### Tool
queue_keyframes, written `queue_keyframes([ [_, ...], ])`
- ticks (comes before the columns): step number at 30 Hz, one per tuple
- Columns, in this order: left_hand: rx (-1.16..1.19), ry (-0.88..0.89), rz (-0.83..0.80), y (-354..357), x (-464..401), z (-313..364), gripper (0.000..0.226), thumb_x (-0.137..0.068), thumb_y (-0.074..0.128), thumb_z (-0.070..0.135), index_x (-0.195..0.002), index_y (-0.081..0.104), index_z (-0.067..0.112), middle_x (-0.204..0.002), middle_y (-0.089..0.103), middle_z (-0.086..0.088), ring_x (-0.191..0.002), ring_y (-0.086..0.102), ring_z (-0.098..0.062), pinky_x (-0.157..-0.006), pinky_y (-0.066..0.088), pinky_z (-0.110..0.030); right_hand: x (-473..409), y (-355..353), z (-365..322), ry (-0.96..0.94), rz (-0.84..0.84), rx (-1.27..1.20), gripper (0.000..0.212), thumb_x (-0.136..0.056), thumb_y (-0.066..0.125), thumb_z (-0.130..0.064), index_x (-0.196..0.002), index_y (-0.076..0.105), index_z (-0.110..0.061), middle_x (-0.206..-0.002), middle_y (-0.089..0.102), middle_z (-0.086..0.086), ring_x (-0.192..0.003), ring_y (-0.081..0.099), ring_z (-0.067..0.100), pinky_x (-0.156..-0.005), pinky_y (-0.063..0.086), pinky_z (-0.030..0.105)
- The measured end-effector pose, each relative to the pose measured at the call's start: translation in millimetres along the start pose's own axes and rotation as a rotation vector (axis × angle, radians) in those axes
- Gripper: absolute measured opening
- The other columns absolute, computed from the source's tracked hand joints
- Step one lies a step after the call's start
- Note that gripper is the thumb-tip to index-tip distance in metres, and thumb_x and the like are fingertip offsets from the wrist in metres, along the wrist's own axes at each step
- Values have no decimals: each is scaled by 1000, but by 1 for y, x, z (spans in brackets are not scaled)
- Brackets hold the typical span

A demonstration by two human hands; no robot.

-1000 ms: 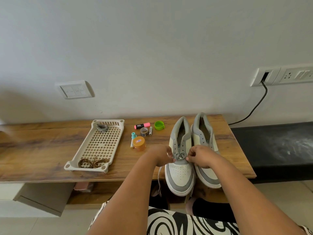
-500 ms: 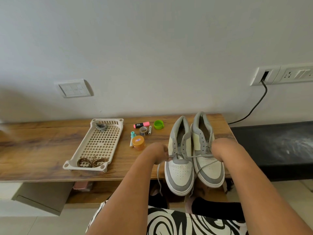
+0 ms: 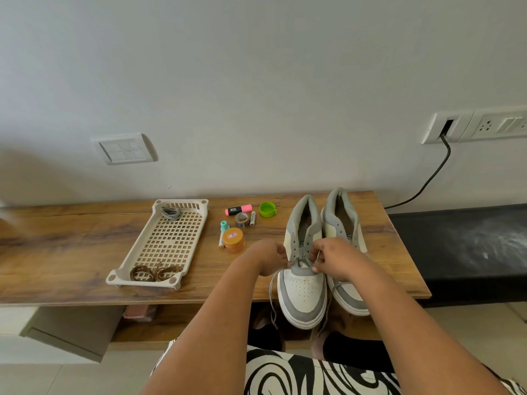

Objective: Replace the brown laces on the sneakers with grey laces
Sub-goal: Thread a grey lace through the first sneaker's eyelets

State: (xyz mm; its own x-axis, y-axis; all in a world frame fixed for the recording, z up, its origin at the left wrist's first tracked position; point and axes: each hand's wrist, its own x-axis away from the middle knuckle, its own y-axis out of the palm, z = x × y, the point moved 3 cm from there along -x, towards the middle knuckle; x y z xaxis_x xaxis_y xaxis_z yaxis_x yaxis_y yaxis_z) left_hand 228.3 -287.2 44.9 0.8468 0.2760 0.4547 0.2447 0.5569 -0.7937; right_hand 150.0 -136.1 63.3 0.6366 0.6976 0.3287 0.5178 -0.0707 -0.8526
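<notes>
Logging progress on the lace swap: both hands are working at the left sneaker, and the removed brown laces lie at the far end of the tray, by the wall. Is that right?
Not quite. In the head view the brown laces lie at the near end of the tray; the coil at the far end is a grey lace. The left hand and right hand are at the left sneaker.

Two bare hands meet over the left sneaker (image 3: 302, 286) of a grey-and-white pair on a wooden shelf (image 3: 57, 252); the left hand (image 3: 269, 256) and right hand (image 3: 338, 259) each pinch a grey lace (image 3: 272, 297) at the lowest eyelets; its ends hang over the shelf edge; a slotted tray (image 3: 168, 243) to the left holds coiled brown laces (image 3: 155, 272) and another grey lace bundle (image 3: 171, 212).
</notes>
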Motion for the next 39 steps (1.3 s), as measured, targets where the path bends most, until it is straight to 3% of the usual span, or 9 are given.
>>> queue_keyframes([
  [6, -46, -1, -6, -2, 0, -1, 40, -96, 60, 34, -130, 58, 13, -124, 62, -5, -117, 55, -24, -99, 43, -36, 0, -7, 6, 28, 84, 26, 6, -87, 71, -25, -87, 66, -22, -93, 67, -5, -88, 61, 12, -77, 47, 27],
  [9, -78, -19, -6, -1, -3, -4, 39, -95, 59, 35, -130, 58, 17, -123, 62, -5, -119, 54, -26, -107, 41, -48, -3, -12, 13, 80, 89, -8, 5, -89, 70, -22, -90, 68, -17, -83, 63, -9, -77, 56, 6, -65, 40, 20],
  [12, -78, -26, -13, -2, -4, -6, 38, -95, 60, 35, -128, 59, 17, -121, 63, -5, -117, 54, -26, -106, 41, -47, -5, -13, 18, 123, 73, 11, 4, -90, 68, -22, -89, 66, -18, -77, 60, -12, -71, 54, 3, -54, 34, 17],
  [19, -10, 32, -32, 0, -1, -1, 37, -92, 63, 41, -121, 60, 18, -122, 61, -2, -114, 54, -21, -97, 45, -37, -1, -4, 12, 15, -2, 103, 39, -81, 77, -32, -115, 59, -28, -112, 61, -3, -109, 53, 16, -94, 48, 36],
  [23, -7, 61, -2, 2, -4, 2, 26, -91, 66, 35, -111, 63, 19, -117, 63, -3, -111, 55, -22, -93, 46, -36, -3, -1, 11, -27, 47, 24, 24, -80, 78, -19, -95, 61, -29, -100, 66, -4, -92, 62, 13, -84, 51, 30],
  [27, -16, 64, 19, 3, -5, 4, 23, -90, 66, 31, -110, 64, 18, -116, 64, -3, -110, 56, -21, -93, 47, -35, -3, -2, 11, -38, 68, 26, 9, -86, 73, -23, -94, 70, -22, -98, 69, -4, -92, 64, 13, -85, 51, 29],
  [32, 17, 82, 128, 0, -5, 6, 30, -86, 71, 34, -109, 60, 19, -111, 64, -1, -105, 57, -20, -90, 49, -35, -9, 3, 10, 45, 53, 48, 18, -93, 63, -32, -95, 67, -14, -95, 65, 3, -88, 59, 17, -74, 45, 27],
  [35, 44, 163, 252, -5, -1, 14, 29, -84, 74, 32, -105, 56, 24, -107, 58, 2, -96, 54, -16, -81, 45, -30, -14, 10, 10, 133, 4, 54, 28, -99, 52, -33, -110, 61, -9, -108, 63, 9, -101, 59, 24, -79, 45, 29],
  [39, -63, 183, 247, 1, 1, 23, 16, -88, 67, 34, -101, 63, 25, -117, 49, 0, -104, 55, -20, -90, 51, -37, -18, 14, 8, 213, -69, 100, 31, -102, 42, -20, -125, 55, -5, -123, 60, 13, -112, 57, 28, -85, 45, 31],
])
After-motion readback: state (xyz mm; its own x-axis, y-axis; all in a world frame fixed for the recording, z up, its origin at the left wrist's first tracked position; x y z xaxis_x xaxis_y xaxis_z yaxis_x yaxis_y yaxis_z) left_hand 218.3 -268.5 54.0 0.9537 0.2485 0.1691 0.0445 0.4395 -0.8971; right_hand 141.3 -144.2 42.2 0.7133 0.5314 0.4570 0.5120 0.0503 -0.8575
